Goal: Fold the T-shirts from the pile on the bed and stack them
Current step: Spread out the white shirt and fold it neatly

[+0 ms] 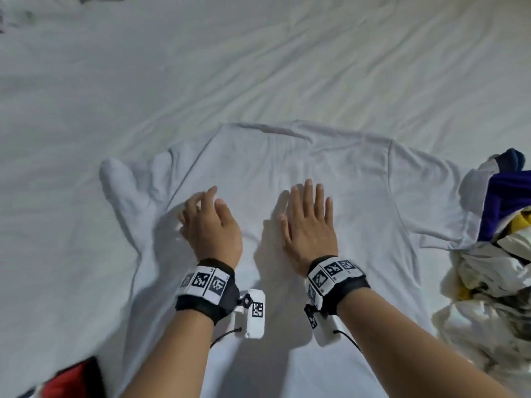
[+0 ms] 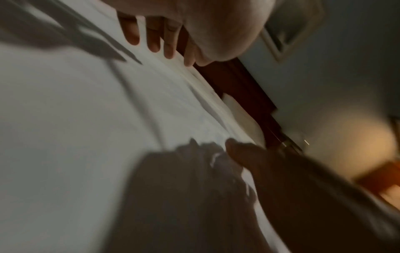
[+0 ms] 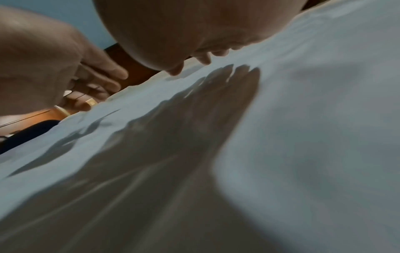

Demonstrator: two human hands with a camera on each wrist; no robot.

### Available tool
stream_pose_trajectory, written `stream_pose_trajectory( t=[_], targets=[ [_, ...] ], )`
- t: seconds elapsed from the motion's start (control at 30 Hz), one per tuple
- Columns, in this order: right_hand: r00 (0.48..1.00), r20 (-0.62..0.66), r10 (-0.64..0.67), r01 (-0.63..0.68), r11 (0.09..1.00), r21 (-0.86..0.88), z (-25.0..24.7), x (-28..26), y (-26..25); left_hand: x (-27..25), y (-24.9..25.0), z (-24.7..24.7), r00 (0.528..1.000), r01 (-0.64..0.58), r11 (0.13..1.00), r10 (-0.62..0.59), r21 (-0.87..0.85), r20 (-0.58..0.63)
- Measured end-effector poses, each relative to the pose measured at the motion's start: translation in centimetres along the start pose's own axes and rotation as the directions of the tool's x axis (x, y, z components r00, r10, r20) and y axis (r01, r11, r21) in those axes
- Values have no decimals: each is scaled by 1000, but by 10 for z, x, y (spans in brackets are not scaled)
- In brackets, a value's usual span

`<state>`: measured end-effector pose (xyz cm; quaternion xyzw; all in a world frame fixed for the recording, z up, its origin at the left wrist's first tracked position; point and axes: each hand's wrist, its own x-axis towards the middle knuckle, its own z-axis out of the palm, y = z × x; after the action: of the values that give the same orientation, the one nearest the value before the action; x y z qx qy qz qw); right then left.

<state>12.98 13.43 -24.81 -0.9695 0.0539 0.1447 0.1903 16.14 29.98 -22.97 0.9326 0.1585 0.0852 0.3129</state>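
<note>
The head view looked steeply down from above onto the bed (image 1: 258, 67), taking in both forearms and the shirt (image 1: 359, 196) spread close below. The left wrist camera sat low under the left hand (image 2: 194, 25), skimming the shirt (image 2: 65, 119) toward the headboard (image 2: 244, 95) and wall, blurred. The right wrist camera sat just as near the cloth under the right hand (image 3: 194, 30), facing the same way and catching the left hand (image 3: 54, 59), which all three views shared.

Bed sheet (image 1: 258, 67) beyond the spread T-shirt (image 1: 330, 173) lies unobstructed; clothes pile (image 1: 500, 239) blocks the right; red item (image 1: 71, 380) occupies near-left corner.
</note>
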Motion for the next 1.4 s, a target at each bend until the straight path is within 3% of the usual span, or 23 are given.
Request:
stream_pose_trajectory(
  t=[0.07, 0.13, 0.2, 0.3, 0.37, 0.47, 0.53, 0.63, 0.7, 0.77, 0.87, 1.0, 1.07, 1.13, 1.27, 1.4],
  targets=[
    [998, 30, -55, 56, 998, -14, 18, 5, -33, 26, -37, -32, 964, 261, 964, -257, 48, -66],
    [993, 44, -107, 108, 994, -18, 34, 11, -63, 56, -71, -61, 885, 463, 882, -453, 88, -109],
    [992, 30, -126, 127, 992, -16, 46, 17, -87, 83, -95, -80, 823, 568, 819, -563, 77, -83],
    [996, 20, -89, 90, 995, -36, 58, 26, -110, 116, -118, -87, 784, 618, 781, -621, 90, 9],
    [998, 22, -54, 55, 997, -46, 63, 29, -118, 132, -124, -85, 798, 596, 802, -597, 35, 87],
    [999, 22, -24, 24, 999, -33, 67, 28, -123, 144, -124, -76, 873, 464, 881, -436, -92, 219],
    [1000, 22, -14, 15, 1000, -24, 67, 27, -124, 148, -119, -76, 903, 408, 890, -360, -206, 233],
    [1000, 28, -4, 5, 1000, -24, 67, 27, -124, 153, -115, -80, 913, 403, 757, -372, -514, 167],
    [999, 34, 12, -11, 1000, -23, 67, 26, -126, 157, -118, -81, 899, 409, 676, -416, -614, 141],
    [999, 40, 25, -24, 999, -27, 68, 26, -127, 159, -122, -85, 901, 398, 728, -424, -558, 90],
    [999, 40, 36, -35, 999, -34, 68, 27, -128, 158, -144, -96, 911, 402, 876, -412, -268, 21],
    [998, 38, 44, -42, 998, -40, 70, 28, -127, 158, -171, -113, 846, 522, 846, -499, -104, 191],
    [998, 38, 44, -42, 998, -47, 72, 28, -127, 158, -173, -118, 852, 502, 859, -469, -104, 234],
    [998, 38, 41, -39, 998, -59, 73, 29, -125, 156, -171, -117, 888, 439, 893, -416, -98, 195],
    [999, 34, 38, -35, 996, -80, 76, 31, -122, 146, -170, -111, 938, 347, 936, -348, 56, 4],
    [999, 27, 35, -32, 996, -86, 77, 31, -121, 143, -180, -114, 945, 318, 912, -328, 258, -6]
  ],
)
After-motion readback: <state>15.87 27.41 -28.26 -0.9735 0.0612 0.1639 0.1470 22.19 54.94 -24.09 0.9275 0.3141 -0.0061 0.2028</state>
